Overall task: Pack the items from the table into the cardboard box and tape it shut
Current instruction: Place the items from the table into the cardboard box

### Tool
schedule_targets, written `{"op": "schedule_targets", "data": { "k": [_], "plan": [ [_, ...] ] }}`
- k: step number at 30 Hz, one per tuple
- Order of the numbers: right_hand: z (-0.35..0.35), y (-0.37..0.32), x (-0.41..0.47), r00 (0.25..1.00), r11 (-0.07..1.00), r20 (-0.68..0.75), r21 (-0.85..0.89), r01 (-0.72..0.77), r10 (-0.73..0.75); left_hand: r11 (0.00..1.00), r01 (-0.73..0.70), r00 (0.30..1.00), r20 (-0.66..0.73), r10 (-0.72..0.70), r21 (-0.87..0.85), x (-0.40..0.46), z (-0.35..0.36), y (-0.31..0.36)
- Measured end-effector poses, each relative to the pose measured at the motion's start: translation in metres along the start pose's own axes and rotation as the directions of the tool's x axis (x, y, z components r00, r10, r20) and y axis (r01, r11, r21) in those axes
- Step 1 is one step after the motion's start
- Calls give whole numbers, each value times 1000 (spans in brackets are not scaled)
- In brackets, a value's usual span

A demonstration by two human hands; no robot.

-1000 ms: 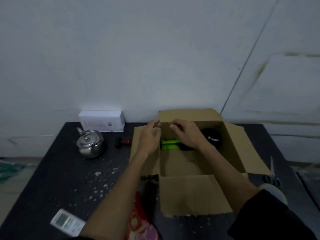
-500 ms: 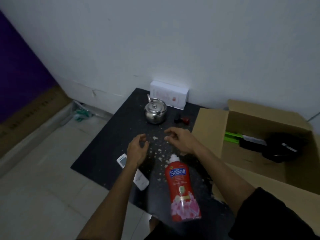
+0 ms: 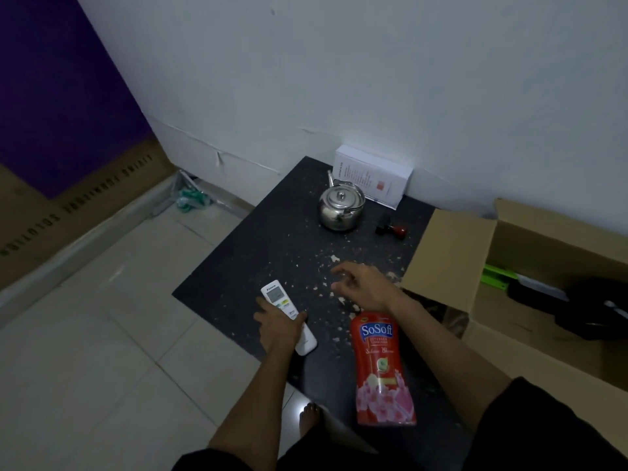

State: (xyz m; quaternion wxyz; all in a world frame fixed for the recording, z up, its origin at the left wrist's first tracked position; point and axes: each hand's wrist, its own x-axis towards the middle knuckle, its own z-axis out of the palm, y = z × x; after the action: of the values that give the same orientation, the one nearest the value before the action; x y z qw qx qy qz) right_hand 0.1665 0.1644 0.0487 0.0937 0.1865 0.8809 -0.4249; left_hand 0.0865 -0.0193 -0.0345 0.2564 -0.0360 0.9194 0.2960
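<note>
Since half a second ago the left hand [image 3: 279,323] has dropped from above the table onto the white remote control [image 3: 289,316]; its fingers and thumb now curl round the remote's middle, gripping it where it lies near the table's left edge, with the display end poking out beyond the fingertips; the right hand [image 3: 365,286] has stayed above the speckled surface, fingers loosely bent and spread, holding nothing. Just below the right wrist lies the red SoSoft detergent pouch [image 3: 382,370], flat on the table with its cap end toward the hand and its flowered base toward the near edge; the forearm crosses beside it. Farther back on the black table [image 3: 258,253] stands the steel kettle [image 3: 341,207], upright with its lid on; behind it a white carton [image 3: 372,176] leans against the wall; to the kettle's right lies a small stamp with a red knob [image 3: 391,228], on its side. The open cardboard box [image 3: 448,260] sits at the table's right, its left flap raised; inside it a green item [image 3: 496,278] and dark objects [image 3: 577,307] rest on the bottom; what they are cannot be told. A bare foot [image 3: 309,418] shows on the tiled floor [image 3: 102,334] below the table's near corner.
</note>
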Motion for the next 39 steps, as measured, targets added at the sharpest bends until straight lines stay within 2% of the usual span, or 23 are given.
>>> {"op": "schedule_targets", "data": {
  "k": [3, 5, 10, 12, 14, 16, 19, 21, 23, 26, 27, 29, 32, 35, 39],
  "plan": [
    [-2, 6, -5, 1000, 1000, -11, 1, -19, 19, 999, 43, 998, 34, -43, -9, 5, -1, 4],
    [-4, 8, -7, 999, 999, -12, 31, -31, 31, 999, 13, 998, 58, -10, -49, 5, -2, 9],
    [-7, 8, -2, 995, 995, -64, 68, -67, 71, 938, -210, 964, 102, 246, -277, 1, -1, 45],
    [-8, 6, 2, 993, 981, -51, 167, -99, 109, 886, -269, 928, 143, 343, -378, -3, -3, 63],
    [-10, 3, 2, 988, 913, -25, 385, -133, 155, 843, -330, 881, 182, 437, -425, -7, -4, 80],
    [-15, -2, 3, 980, 849, -63, 512, -130, 187, 805, -408, 828, 198, 525, -430, -9, -5, 94],
    [-33, -3, 1, 953, 825, -188, 557, -96, 238, 717, -540, 707, 226, 671, -441, -15, -1, 116],
    [-50, 0, -5, 933, 751, -213, 656, -83, 289, 641, -605, 602, 256, 756, -473, -23, 4, 133],
    [-70, 5, -21, 912, 687, -252, 725, -42, 322, 598, -637, 533, 283, 797, -486, -33, 10, 153],
    [-99, 21, -49, 860, 680, -360, 733, 21, 362, 581, -636, 459, 357, 814, -508, -45, 25, 182],
    [-107, 27, -58, 837, 677, -385, 736, 25, 388, 590, -622, 455, 375, 808, -516, -47, 31, 190],
    [-123, 40, -73, 784, 688, -431, 726, 6, 447, 623, -623, 496, 378, 782, -473, -47, 44, 203],
    [-144, 70, -96, 654, 700, -533, 714, 6, 537, 654, -670, 549, 359, 755, -350, -41, 66, 219],
    [-159, 102, -118, 577, 675, -541, 737, -24, 612, 690, -671, 601, 347, 720, -270, -30, 84, 232],
    [-167, 141, -136, 580, 650, -486, 754, -101, 654, 714, -679, 642, 332, 691, -173, -12, 104, 250]
  ]
}}
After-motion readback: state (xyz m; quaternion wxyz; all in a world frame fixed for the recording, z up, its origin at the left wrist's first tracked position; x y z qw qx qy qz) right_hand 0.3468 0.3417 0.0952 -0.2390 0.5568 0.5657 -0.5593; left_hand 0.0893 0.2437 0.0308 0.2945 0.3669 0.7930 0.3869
